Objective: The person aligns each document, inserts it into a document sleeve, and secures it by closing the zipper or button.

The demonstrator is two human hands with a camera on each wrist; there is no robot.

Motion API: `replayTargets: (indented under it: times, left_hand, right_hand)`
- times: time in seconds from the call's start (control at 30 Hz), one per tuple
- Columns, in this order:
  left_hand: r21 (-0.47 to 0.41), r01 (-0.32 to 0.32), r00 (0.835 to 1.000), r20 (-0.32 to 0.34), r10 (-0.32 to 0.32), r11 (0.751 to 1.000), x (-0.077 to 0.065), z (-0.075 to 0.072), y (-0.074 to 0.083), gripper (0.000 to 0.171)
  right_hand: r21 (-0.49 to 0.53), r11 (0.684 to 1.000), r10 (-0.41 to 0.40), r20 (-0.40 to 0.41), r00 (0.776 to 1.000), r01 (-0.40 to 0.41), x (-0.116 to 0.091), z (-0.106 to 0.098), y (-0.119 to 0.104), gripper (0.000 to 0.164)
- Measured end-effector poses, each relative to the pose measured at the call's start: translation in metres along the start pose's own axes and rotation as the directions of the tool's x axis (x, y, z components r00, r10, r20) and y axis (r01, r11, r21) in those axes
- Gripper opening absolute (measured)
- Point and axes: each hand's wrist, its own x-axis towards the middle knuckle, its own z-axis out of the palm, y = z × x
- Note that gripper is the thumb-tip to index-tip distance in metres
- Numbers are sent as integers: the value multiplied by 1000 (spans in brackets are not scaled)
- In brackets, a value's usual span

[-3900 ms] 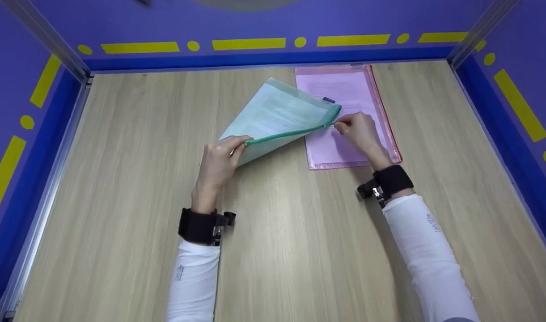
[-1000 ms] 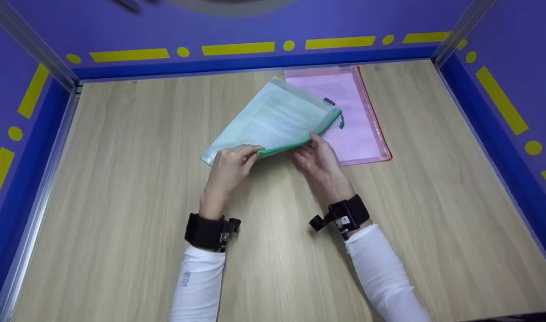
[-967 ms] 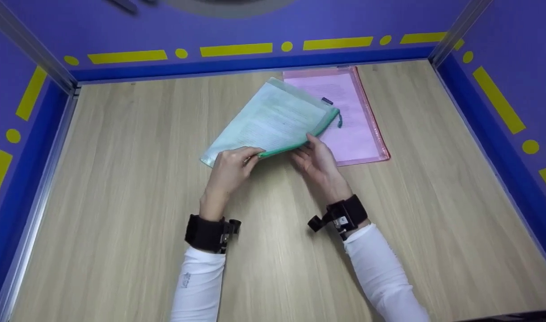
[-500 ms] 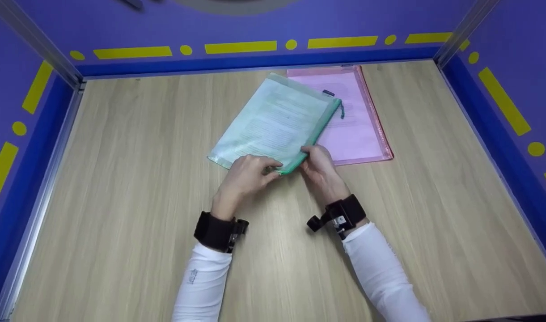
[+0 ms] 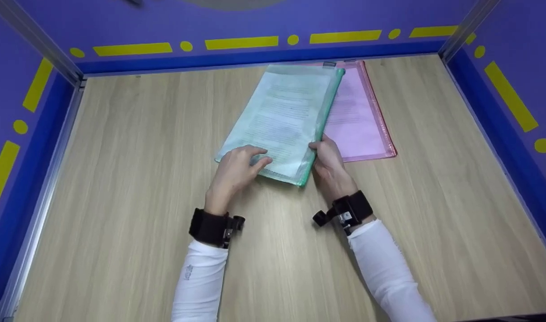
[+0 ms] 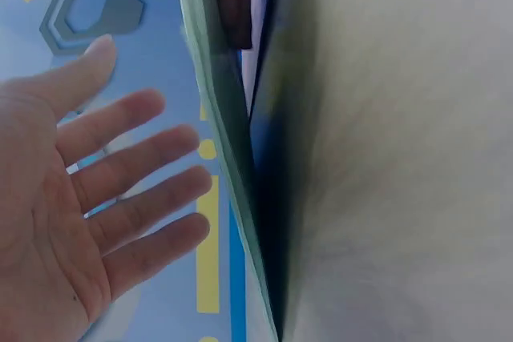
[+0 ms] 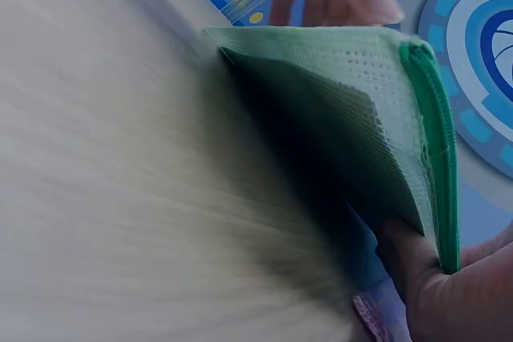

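Observation:
A light green mesh zip pouch (image 5: 281, 112) with printed paper inside lies slanted, partly over a pink zip pouch (image 5: 355, 129). My right hand (image 5: 330, 165) grips its green zipper edge, thumb on top and fingers underneath. In the right wrist view the near end of the green pouch (image 7: 321, 70) is lifted off the table, with fingers (image 7: 409, 254) beneath it. My left hand (image 5: 239, 172) hovers at the pouch's lower left, thumb and fingers apart. The left wrist view shows that hand (image 6: 104, 190) with fingers spread and nothing in them.
The wooden table (image 5: 134, 188) is bounded by blue-purple panels (image 5: 241, 27) with yellow marks at the back and both sides. A metal rail (image 5: 44, 197) runs along the left edge. The pink pouch lies close to the back edge.
My right hand has left the zipper pull and gripped the zipper edge lower down. My left hand has let go of the zipper corner. The green pouch has turned, its zipper now running steeply.

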Motion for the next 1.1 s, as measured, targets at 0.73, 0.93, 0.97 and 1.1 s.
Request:
replayTargets:
  times: [0.73,0.93,0.97,1.1]
  left_hand:
    - [-482,409,901,78,-427,775,13,-26,-69,65]
    - [-656,382,909,140,-393,650,11,-32,-63,43]
    - [-663,372,913,134,-386,649,11,-32,-61,42]
    - [-690,348,916,107,-386,634,6,-29,-55,41]
  right_hand:
    - [-71,997,7,189,982,6,-8,-6,-15,59]
    - [-58,998,4,219,976,9,-9,-8,-16,57]
    - [-62,998,3,213,977,11,-10,-8,-16,56]
    - [-127,992,9,197,980,17,-15,-8,-13,51]
